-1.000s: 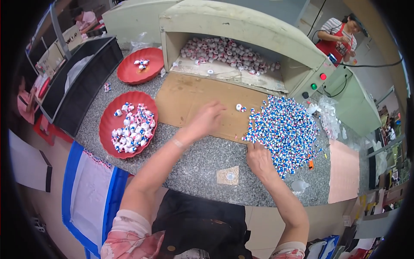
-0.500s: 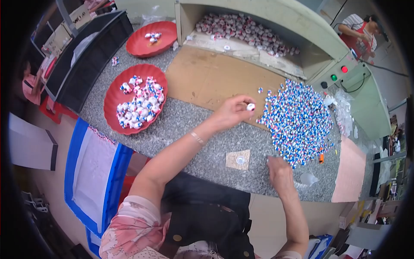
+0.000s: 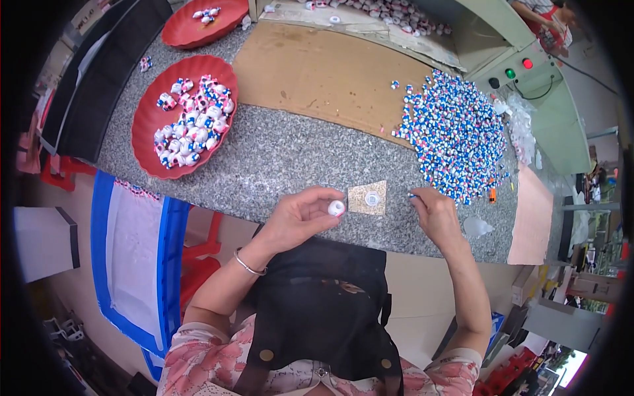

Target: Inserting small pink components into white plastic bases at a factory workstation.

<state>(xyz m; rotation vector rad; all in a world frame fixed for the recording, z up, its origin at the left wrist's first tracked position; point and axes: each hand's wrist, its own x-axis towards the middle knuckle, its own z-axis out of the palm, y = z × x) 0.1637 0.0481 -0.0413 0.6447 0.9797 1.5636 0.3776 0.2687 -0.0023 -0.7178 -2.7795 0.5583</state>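
While your left hand (image 3: 300,214) pinches the small white cap (image 3: 337,208) at the counter's edge (right hand's (image 3: 436,214) fingers closed on a tiny piece (image 3: 412,195)), a loose grip could drop it.

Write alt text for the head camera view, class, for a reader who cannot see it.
The left hand pinches a small white cap at the edge of a speckled stone counter, while the right hand reaches into a heap of blue-and-white pieces. A red tray of assembled pieces sits to the left.
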